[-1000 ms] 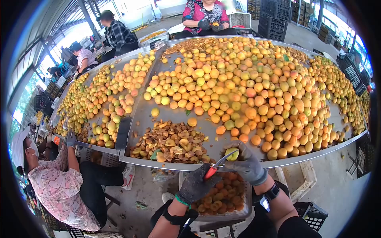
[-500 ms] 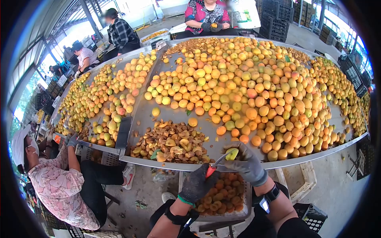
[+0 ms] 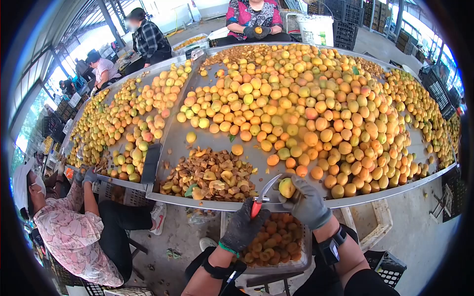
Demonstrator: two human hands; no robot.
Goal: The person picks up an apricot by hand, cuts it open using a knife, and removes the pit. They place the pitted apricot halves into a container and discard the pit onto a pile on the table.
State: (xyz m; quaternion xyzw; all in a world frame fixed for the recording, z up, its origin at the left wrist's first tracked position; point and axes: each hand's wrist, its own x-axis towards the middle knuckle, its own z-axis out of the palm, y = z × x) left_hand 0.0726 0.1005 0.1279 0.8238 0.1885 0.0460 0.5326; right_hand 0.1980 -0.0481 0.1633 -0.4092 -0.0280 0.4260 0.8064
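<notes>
My left hand [image 3: 243, 228], in a dark glove, is closed round the red handle of a curved knife [image 3: 256, 209]. Its blade points up, with the tip just left of a yellow-green apricot [image 3: 287, 188]. Gloved fingers of my right hand [image 3: 312, 206] grip that apricot above the table's near rim. Beyond my left hand lies a heap of brownish apricot scraps [image 3: 210, 173]. Below both hands stands a plastic bin [image 3: 305, 256] of orange apricot pieces [image 3: 274, 239], partly hidden by my hands.
Whole apricots [image 3: 316, 113] cover much of the metal table [image 3: 197, 148], which has a raised divider [image 3: 170, 123]. A co-worker [image 3: 81, 222] sits at the left; another person [image 3: 254, 22] faces me across the table. Black crates [image 3: 345, 22] and a white bucket [image 3: 316, 30] stand behind.
The blade has come away from the apricot and now points more upright beside it. The apricot has turned in my right hand, showing a yellower side. My view has shifted slightly.
</notes>
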